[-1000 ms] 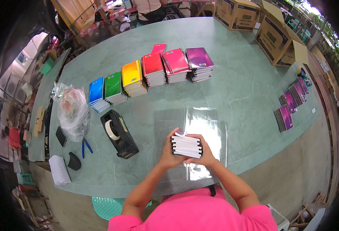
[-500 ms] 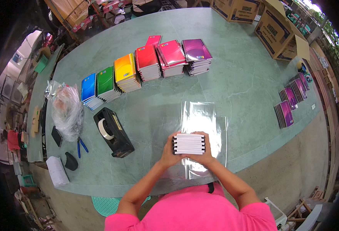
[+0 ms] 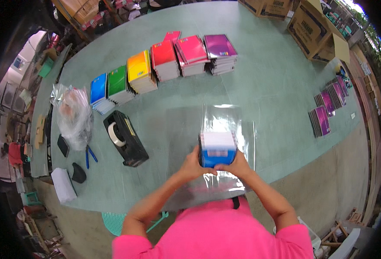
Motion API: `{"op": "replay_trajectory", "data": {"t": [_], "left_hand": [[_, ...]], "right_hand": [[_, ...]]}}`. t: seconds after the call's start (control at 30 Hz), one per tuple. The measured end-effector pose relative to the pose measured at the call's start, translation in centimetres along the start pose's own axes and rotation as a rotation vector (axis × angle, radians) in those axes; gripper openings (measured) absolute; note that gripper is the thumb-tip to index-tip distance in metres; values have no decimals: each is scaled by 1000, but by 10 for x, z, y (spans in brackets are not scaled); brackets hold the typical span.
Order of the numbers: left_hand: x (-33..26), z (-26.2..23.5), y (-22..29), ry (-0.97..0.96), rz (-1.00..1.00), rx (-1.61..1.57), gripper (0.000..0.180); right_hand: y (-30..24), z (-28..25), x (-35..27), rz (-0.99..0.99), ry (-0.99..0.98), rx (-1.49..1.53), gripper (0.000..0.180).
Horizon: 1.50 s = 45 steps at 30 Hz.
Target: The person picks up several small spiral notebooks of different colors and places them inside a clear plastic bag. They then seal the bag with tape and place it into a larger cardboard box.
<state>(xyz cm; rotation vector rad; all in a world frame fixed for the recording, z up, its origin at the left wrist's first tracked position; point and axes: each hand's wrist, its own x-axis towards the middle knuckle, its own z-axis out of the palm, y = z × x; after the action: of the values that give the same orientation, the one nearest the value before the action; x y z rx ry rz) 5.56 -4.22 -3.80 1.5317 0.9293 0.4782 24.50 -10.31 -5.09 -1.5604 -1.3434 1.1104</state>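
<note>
Between my two hands is a small stack of spiral notebooks [image 3: 218, 156], a blue cover facing me and the white page edges showing on the far side. My left hand [image 3: 193, 165] grips its left side; my right hand [image 3: 239, 165] grips the right side, thumbs close together at the near edge. Beneath them, clear plastic sheets [image 3: 247, 138] lie on the green table, shiny with reflected light. Farther off runs a row of notebook stacks: blue [image 3: 98, 90], green [image 3: 117, 82], yellow [image 3: 139, 67], red [image 3: 163, 55], pink [image 3: 191, 49] and purple [image 3: 220, 46].
Left of my hands stands a black tape dispenser [image 3: 125, 138]. Beyond it are a crumpled plastic bag [image 3: 73, 114], blue-handled pliers [image 3: 91, 156], a dark curved piece [image 3: 79, 173] and a white roll [image 3: 63, 184]. More purple notebooks [image 3: 319, 121] and an open cardboard box [image 3: 310, 32] lie right.
The stack in my hands has tilted, so its blue cover now shows where only white page edges showed before. My hands have moved slightly right. The whole view has shifted a little.
</note>
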Motion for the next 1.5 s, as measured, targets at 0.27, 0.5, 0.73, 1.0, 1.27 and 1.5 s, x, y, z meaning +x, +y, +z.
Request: {"op": "replay_trajectory", "data": {"t": [0.27,0.5,0.73,1.0,1.27,1.5], "left_hand": [[1,-20,12,-244,-478,-234,72],[5,-16,27,-277,-470,-201,71],[7,-16,10,-168,-440,20,77],[-2,-10,21,-144,-469,97,82],[-30,-8,31,290,123,528,43],[-37,134,7,0,523,564,20]], "right_hand": [[-28,-6,6,447,-274,-165,75],[-24,-19,21,450,-396,-404,76],[-26,-15,14,284,-317,-527,75],[-34,-19,11,297,-353,-533,79],[-20,-26,11,333,-380,-478,78],[-25,-70,12,292,-167,-208,71]]}}
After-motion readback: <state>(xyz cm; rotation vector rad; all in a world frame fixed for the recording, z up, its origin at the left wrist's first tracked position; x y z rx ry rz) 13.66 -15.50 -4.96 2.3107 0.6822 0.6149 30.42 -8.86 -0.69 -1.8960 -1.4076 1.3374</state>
